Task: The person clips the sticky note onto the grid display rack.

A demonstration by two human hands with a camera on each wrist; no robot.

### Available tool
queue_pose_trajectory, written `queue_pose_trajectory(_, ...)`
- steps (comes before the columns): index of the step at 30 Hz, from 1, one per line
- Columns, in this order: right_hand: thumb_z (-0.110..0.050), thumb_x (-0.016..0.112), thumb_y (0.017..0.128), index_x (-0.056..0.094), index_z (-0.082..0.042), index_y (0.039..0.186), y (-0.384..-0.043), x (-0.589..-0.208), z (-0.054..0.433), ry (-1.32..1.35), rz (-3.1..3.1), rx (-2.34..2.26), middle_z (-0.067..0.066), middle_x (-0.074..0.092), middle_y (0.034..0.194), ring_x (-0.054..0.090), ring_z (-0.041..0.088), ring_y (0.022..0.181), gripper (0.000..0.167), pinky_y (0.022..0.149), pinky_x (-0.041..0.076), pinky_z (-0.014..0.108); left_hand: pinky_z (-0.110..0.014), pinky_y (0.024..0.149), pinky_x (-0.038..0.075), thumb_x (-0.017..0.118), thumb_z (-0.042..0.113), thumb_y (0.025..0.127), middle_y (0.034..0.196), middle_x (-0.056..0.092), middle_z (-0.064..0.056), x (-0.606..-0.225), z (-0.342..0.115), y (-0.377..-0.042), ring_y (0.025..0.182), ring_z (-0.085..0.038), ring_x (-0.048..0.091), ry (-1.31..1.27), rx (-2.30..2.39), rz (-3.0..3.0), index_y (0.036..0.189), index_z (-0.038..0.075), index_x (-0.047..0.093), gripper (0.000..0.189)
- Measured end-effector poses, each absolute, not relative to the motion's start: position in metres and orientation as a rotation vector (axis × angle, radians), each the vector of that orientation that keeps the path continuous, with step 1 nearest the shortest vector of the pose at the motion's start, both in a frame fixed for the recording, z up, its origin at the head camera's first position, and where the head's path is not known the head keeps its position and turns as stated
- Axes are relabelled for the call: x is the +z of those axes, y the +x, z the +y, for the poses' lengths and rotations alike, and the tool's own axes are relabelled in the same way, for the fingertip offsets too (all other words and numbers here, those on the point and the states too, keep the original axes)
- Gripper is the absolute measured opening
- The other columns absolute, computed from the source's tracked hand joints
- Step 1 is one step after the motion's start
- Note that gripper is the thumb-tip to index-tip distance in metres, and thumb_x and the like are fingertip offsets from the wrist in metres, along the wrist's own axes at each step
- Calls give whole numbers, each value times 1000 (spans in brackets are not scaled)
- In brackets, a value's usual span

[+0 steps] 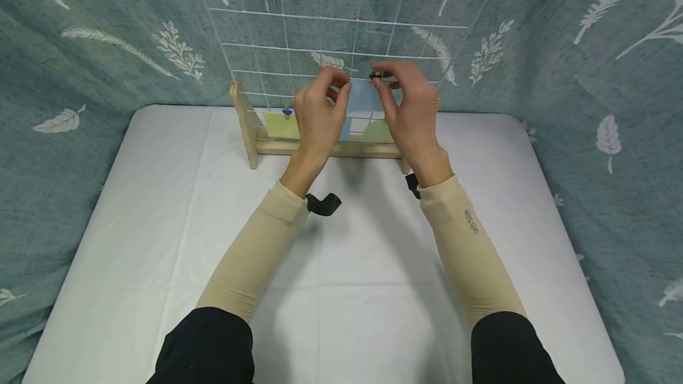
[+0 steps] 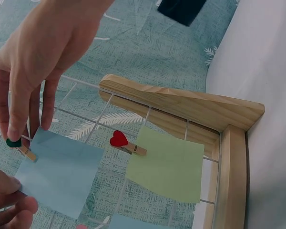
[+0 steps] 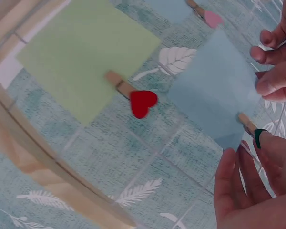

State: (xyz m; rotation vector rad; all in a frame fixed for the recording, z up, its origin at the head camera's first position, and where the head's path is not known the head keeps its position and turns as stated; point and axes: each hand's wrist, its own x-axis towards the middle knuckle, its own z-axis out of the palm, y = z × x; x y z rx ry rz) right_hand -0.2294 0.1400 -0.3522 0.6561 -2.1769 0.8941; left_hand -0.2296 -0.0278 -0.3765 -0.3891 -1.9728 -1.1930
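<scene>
My right hand (image 1: 413, 102) pinches a small wooden clothespin (image 3: 248, 124) with a green decoration between thumb and fingers. The clothespin sits on the edge of a blue square of paper (image 2: 62, 171), in front of a white wire grid (image 1: 341, 16). At a neighbouring corner my left hand (image 1: 318, 108) holds the same paper between thumb and forefinger. Beside it on the grid hangs a green paper (image 2: 167, 162), clipped by a clothespin with a red heart (image 3: 143, 102).
Wooden feet and a bar (image 1: 341, 149) carry the grid at the far side of the white table (image 1: 331, 313). Low on the grid hang a yellow paper (image 1: 280, 126) with a blue-topped clothespin (image 1: 287, 112) and another blue paper (image 1: 345, 130). A leaf-patterned curtain (image 1: 107, 82) hangs behind.
</scene>
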Motion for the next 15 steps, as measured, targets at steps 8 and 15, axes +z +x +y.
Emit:
queue_pose_trajectory(8, -18, 68, 103, 75, -1, 113, -233, -344, 136, 627, -2166, 906, 16, 77, 108, 73, 30, 100, 22, 90, 59, 44, -31, 60, 55, 75, 5, 96, 91, 79, -9, -377, -29, -230, 68, -20, 73, -391, -1192, -1973, 99, 6, 72, 5)
queue_pose_trajectory(15, -19, 76, 98, 80, -4, 104, -235, -343, 131, 520, -2149, 1045, 9, 80, 109, 76, 26, 102, 16, 96, 57, 40, -31, 60, 55, 72, 5, 98, 90, 79, -9, -377, -28, -232, 67, -19, 73, -390, -1195, -1969, 97, 6, 72, 1)
